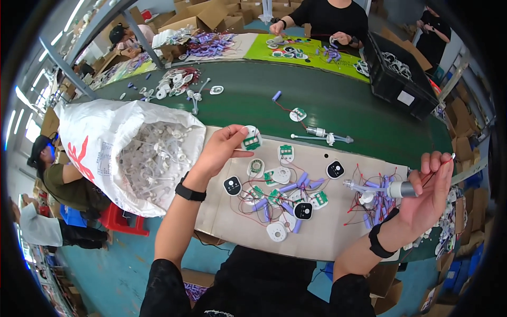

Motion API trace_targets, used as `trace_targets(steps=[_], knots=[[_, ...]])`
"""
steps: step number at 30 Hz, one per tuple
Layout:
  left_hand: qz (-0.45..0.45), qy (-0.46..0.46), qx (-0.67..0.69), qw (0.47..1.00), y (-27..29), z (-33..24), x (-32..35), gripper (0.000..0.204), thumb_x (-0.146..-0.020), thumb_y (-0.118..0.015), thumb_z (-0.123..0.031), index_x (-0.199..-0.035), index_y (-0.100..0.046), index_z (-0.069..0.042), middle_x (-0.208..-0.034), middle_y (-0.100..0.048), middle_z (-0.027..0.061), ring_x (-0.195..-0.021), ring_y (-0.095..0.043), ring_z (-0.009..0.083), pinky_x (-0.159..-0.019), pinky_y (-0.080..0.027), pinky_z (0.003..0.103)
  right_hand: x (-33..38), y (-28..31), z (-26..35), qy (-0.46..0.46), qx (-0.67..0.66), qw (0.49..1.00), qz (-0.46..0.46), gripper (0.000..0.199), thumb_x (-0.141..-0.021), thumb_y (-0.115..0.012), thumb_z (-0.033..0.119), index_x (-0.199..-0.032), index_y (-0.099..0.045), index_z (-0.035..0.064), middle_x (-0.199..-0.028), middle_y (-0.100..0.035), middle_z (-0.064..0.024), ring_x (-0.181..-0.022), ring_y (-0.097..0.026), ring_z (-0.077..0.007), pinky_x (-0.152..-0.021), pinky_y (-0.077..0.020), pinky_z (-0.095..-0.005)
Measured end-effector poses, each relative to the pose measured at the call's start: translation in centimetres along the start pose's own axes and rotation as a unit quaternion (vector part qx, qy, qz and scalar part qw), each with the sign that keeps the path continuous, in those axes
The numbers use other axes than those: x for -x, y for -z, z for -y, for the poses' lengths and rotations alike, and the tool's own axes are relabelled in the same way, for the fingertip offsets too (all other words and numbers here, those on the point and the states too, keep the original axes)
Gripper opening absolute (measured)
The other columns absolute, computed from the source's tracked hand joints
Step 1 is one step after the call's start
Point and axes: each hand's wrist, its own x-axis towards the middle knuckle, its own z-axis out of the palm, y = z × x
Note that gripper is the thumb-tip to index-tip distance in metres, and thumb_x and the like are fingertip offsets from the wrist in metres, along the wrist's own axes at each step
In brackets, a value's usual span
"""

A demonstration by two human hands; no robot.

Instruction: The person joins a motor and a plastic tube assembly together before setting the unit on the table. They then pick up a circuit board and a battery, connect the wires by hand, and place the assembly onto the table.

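My left hand (222, 150) pinches the edge of a white round-cornered cover with a green circuit board (252, 140), above the far edge of the cardboard sheet (222, 211). In my raised right hand (430, 185) is a small pump motor (402, 189), a grey cylinder with a clear plastic nozzle pointing left. Thin wires run up from it between my fingertips. Below it lies a heap of purple cylindrical cells (376, 208) with red-tipped wires. Between my hands are loose circuit boards (285, 153), white covers (277, 231), more cells and black-faced covers (335, 169).
A white sack (100, 142) of clear plastic parts stands at left. On the green conveyor belt (237, 84) lie a wired pump assembly (317, 132) and a pile of covers (177, 82). A black crate (398, 74) sits at far right. Across the belt, a person handles parts on a yellow-green mat (306, 45).
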Motion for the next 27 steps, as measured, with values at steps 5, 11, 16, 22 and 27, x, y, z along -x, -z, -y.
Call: trace_targets(steps=[5,11,16,22,27], knots=[[-0.002,-0.037,-0.053,0.998,0.1,-2.1,-0.6,0.024,-0.102,-0.056,-0.023,-0.106,-0.063,-0.001,-0.089,-0.063,-0.0003,-0.082,-0.064,0.0083,-0.080,-0.062,0.032,-0.2,-0.4,-0.2,-0.009,0.002,1.000,0.009,0.014,-0.102,-0.050,0.010,-0.111,-0.052,0.0001,-0.094,-0.049,-0.0069,-0.084,-0.047,-0.0132,-0.048,-0.0412,-0.0176],[0.042,0.004,-0.146,0.988,-0.7,-3.9,-1.9,0.030,-0.101,-0.058,-0.027,-0.115,-0.065,-0.002,-0.091,-0.067,0.0016,-0.082,-0.065,0.0092,-0.068,-0.061,0.028,-0.5,-1.0,-1.8,-0.028,0.015,0.999,-0.009,0.016,-0.103,-0.051,0.012,-0.113,-0.056,0.0009,-0.093,-0.053,-0.0070,-0.079,-0.050,-0.0126,-0.048,-0.0418,-0.0184],[0.132,0.046,-0.129,0.982,-2.6,-4.2,-3.3,0.035,-0.101,-0.057,-0.029,-0.123,-0.063,-0.002,-0.095,-0.068,0.0019,-0.084,-0.066,0.0086,-0.064,-0.060,0.026,-0.7,-1.4,-2.4,-0.026,0.045,0.998,-0.039,0.017,-0.102,-0.052,0.013,-0.114,-0.057,0.0014,-0.093,-0.058,-0.0083,-0.068,-0.051,-0.0116,-0.047,-0.0401,-0.0196],[0.192,0.003,-0.148,0.970,-3.8,-5.1,-5.6,0.036,-0.097,-0.064,-0.018,-0.129,-0.058,-0.001,-0.103,-0.069,0.0037,-0.088,-0.065,0.0089,-0.074,-0.057,0.025,-1.3,-0.4,-2.6,-0.001,0.023,0.999,-0.025,0.018,-0.102,-0.053,0.013,-0.113,-0.059,0.0011,-0.092,-0.060,-0.0086,-0.063,-0.050,-0.0105,-0.048,-0.0384,-0.0207],[0.187,-0.016,-0.163,0.969,-8.9,-8.7,-6.7,0.043,-0.096,-0.065,-0.013,-0.135,-0.052,-0.003,-0.108,-0.070,0.0044,-0.095,-0.066,0.0097,-0.079,-0.057,0.026,-2.1,0.5,-1.6,0.019,0.030,0.999,-0.034,0.019,-0.102,-0.053,0.014,-0.114,-0.059,0.0002,-0.092,-0.061,-0.0083,-0.063,-0.050,-0.0103,-0.049,-0.0383,-0.0208]])
